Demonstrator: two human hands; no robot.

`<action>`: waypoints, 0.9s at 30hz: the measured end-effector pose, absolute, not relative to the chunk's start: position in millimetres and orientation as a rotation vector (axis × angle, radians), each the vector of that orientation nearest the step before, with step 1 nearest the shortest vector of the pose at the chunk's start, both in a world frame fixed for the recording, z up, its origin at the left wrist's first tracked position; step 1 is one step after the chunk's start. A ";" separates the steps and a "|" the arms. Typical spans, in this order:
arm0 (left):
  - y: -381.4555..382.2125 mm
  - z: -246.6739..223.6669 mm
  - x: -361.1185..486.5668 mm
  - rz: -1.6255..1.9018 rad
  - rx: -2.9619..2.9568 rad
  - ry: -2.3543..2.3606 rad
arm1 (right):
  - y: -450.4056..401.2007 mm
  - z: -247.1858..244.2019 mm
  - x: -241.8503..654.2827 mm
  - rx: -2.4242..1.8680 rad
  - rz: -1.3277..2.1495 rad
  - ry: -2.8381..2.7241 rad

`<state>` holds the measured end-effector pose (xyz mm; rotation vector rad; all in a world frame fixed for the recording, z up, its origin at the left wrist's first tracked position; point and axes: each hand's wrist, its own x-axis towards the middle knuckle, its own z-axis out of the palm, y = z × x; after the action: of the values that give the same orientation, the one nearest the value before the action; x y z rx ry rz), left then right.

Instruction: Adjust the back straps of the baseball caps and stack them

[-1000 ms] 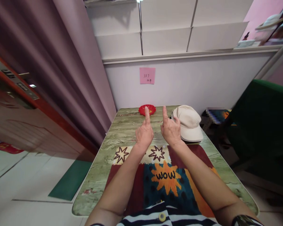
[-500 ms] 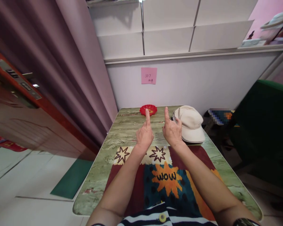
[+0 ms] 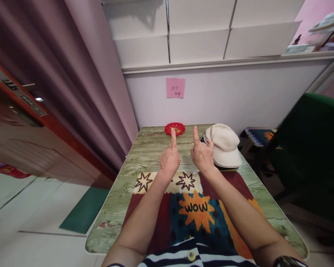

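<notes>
Both hands are held up above the table, each with its index finger stretched away from me and most other fingers curled in. My left hand (image 3: 170,157) holds nothing; in view its fingertip overlaps the near rim of a red scalloped dish (image 3: 180,127), and I cannot tell whether they touch. My right hand (image 3: 202,154), also without anything in it, points up just left of a cream cap (image 3: 224,139), overlapping the cap's left edge in view. A gap separates the two hands. Under my forearms lies a colourful mat (image 3: 196,207) printed "WOW".
The green wood-patterned table (image 3: 114,207) stands against a white wall bearing a pink note (image 3: 175,88). A purple curtain (image 3: 100,66) and a wooden door (image 3: 30,141) are on the left. To the right is a dark green chair (image 3: 314,148).
The view has shifted very slightly. Both hands keep the same pointing pose and place over the table; the dish and the cap have not moved.
</notes>
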<state>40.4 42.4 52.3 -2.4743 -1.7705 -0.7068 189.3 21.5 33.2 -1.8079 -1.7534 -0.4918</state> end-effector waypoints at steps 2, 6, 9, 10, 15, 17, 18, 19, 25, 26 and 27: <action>42.0 52.3 40.7 -0.708 -2.471 -1.773 | 21.6 32.6 189.2 -1.807 -0.495 -1.747; 41.6 50.8 41.5 -0.671 -2.482 -1.804 | 21.9 29.8 189.7 -1.786 -0.509 -1.739; 41.1 48.4 42.1 -0.645 -2.489 -1.829 | 21.4 27.5 190.1 -1.770 -0.518 -1.746; 40.9 47.6 42.3 -0.640 -2.488 -1.832 | 21.2 27.0 190.3 -1.769 -0.520 -1.748; 41.2 47.9 42.3 -0.682 -2.478 -1.799 | 21.1 27.2 191.1 -1.787 -0.518 -1.740; 41.2 48.6 41.0 -0.696 -2.488 -1.793 | 20.4 25.5 191.3 -1.777 -0.487 -1.758; 40.6 47.3 39.7 -0.694 -2.496 -1.795 | 19.3 22.7 191.2 -1.766 -0.460 -1.778; 39.5 44.2 37.9 -0.683 -2.510 -1.796 | 17.5 18.0 190.9 -1.752 -0.425 -1.806; 15.6 -31.3 14.7 -0.632 -2.697 -1.693 | -7.9 -58.6 190.4 -1.788 -0.179 -1.947; 10.1 -49.2 9.8 -0.609 -2.722 -1.712 | -12.6 -75.8 191.5 -1.794 -0.141 -1.944; 5.0 -65.8 5.2 -0.548 -2.736 -1.755 | -16.6 -91.9 192.9 -1.800 -0.110 -1.934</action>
<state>5.2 5.0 -65.8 -2.7360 -1.7554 -0.5483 192.9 -16.6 -91.9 -1.7999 -1.9336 -0.1098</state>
